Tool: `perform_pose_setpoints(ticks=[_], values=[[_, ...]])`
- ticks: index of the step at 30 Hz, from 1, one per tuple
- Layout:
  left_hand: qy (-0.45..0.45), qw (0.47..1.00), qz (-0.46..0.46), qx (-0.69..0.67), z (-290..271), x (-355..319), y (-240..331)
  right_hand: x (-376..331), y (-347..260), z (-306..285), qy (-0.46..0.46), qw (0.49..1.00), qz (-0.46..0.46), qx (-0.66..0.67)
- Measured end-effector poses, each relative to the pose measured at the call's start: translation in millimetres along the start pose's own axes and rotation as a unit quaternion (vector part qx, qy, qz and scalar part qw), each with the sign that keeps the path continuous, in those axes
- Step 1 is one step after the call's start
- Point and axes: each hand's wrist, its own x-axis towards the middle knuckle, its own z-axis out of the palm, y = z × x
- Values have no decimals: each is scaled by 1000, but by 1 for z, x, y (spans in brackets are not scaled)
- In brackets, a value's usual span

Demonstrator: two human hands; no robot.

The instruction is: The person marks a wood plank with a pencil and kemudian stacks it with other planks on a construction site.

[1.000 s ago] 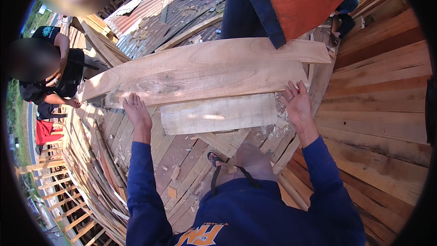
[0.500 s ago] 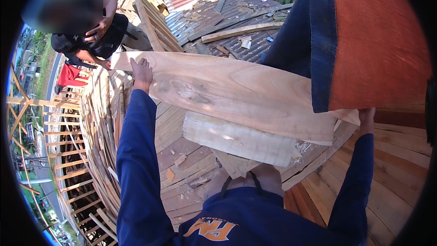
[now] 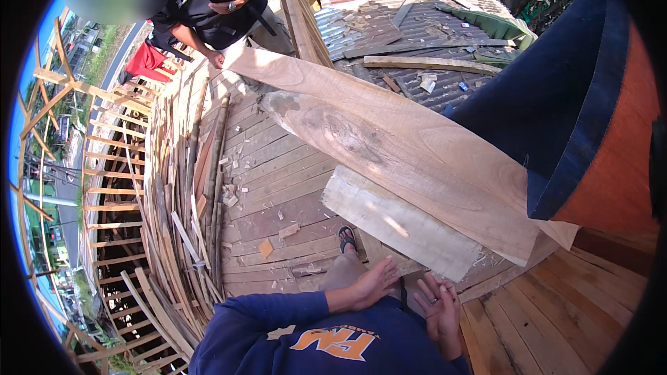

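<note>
Both my hands are off the wide wooden board and drawn in near my waist. My left hand [image 3: 375, 282] is open, its fingers stretched out over my lap. Beside it, my right hand [image 3: 439, 305] is open too, with fingers loosely bent and apart, holding nothing. The pale board [image 3: 396, 128], with dark stains and curved grain, runs slantwise from upper left to lower right. A co-worker's hand [image 3: 217, 60] grips its far left end. Below the board's near edge lies a shorter whitish plank [image 3: 392, 219], closest to my hands.
Plank flooring [image 3: 271, 201] carries scattered wood scraps. Thin poles and strips [image 3: 187, 236] are stacked on the left, next to open slats [image 3: 114, 206] with a drop beneath. An orange and blue cloth [image 3: 583, 125] hangs over the right side. Corrugated metal roofing [image 3: 333, 31] lies beyond.
My hands have let go of the board and come back to my waist. The view has shifted left, and the board now slants more steeply. The co-worker still holds its far end.
</note>
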Motion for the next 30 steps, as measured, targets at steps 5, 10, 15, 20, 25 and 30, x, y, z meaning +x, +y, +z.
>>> perform_pose_setpoints(ticks=[5, 10, 15, 20, 25, 30], values=[[-28, 966, 251, 46, -26, 9, 80, 31, 8, -11, 67, 988, -139, -3], [34, 878, 465, 106, -57, -17, 158, 49, 4, -29, 207, 948, -228, 79], [-6, 877, 404, 261, -164, -11, 100, 41, 121, 24, 173, 952, -179, -176], [114, 805, 364, 454, -320, 45, 12, 80, 204, 7, 221, 906, -253, -256], [252, 821, 260, 443, -436, 62, -4, 80, 221, 19, 262, 904, -287, -178], [347, 812, 159, 441, -578, 69, -31, 68, 154, 52, 308, 905, -286, -71]])
